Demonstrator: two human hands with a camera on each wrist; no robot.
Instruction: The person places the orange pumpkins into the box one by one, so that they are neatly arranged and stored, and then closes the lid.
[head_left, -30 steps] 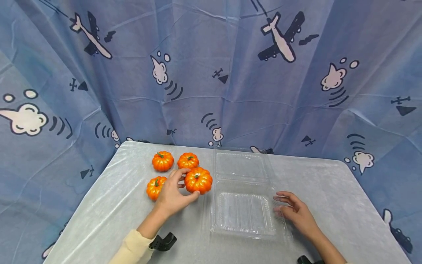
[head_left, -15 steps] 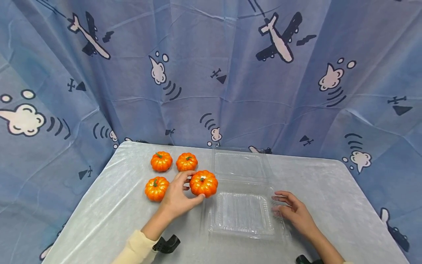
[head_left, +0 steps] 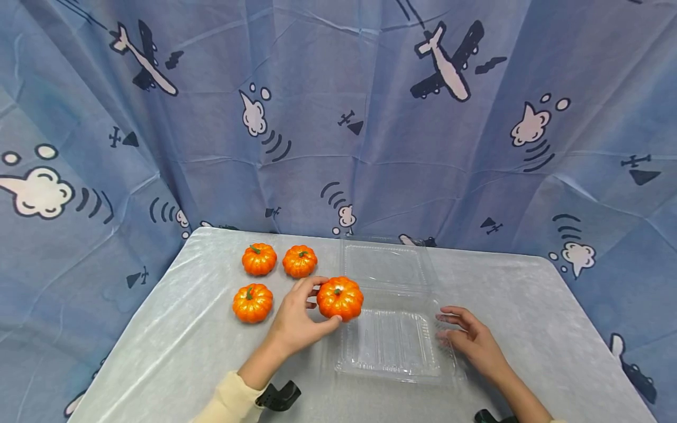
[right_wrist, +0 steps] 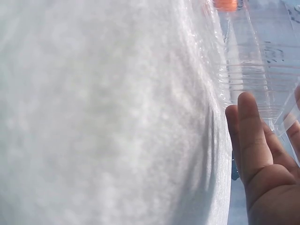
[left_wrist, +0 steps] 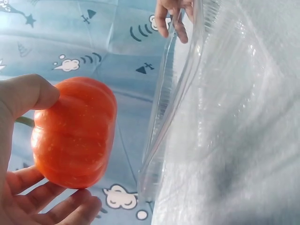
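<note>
My left hand (head_left: 296,323) grips a small orange pumpkin (head_left: 340,299) between thumb and fingers, above the left rim of a clear plastic clamshell box (head_left: 391,346). In the left wrist view the pumpkin (left_wrist: 77,133) hangs beside the box, its green stem toward the palm. The box lies unfolded, its lid (head_left: 386,264) laid back toward the curtain. My right hand (head_left: 473,341) rests at the box's right wall, fingers relaxed. In the right wrist view its extended fingers (right_wrist: 253,133) stand right beside the clear wall.
Two more orange pumpkins, one at the back left (head_left: 259,259) and one beside it (head_left: 300,261), sit on the white-covered table (head_left: 174,341). A third pumpkin (head_left: 252,303) lies nearer, left of my left hand. A blue patterned curtain (head_left: 317,117) hangs behind the table.
My left hand has carried the pumpkin rightward and slightly toward me, from beside the other pumpkins to the box's left rim. The right hand has stayed at the box's right wall.
</note>
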